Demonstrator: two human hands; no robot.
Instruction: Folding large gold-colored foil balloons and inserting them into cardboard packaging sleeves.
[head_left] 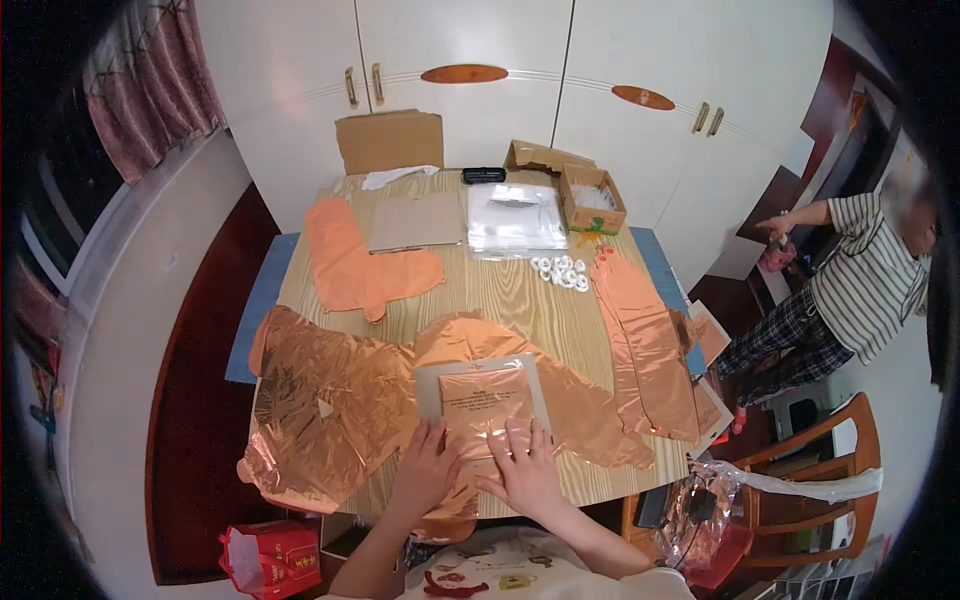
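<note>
Our two hands, left [430, 465] and right [527, 475], lie palm down on one grey-bordered packet [487, 402] of copper foil, each grip spread, its fingers apart. The packet sits at the near middle of our one tabletop [510, 290], over a central copper foil piece [580, 400]. We count three more foil areas around it: left [335, 400], upper left [335, 250] and right [650, 350], where layers overlap. Behind are one grey card [415, 220], one clear bag stack [512, 225], one open carton [596, 222] and roughly ten white rings [563, 264], too bunched to count exactly.
</note>
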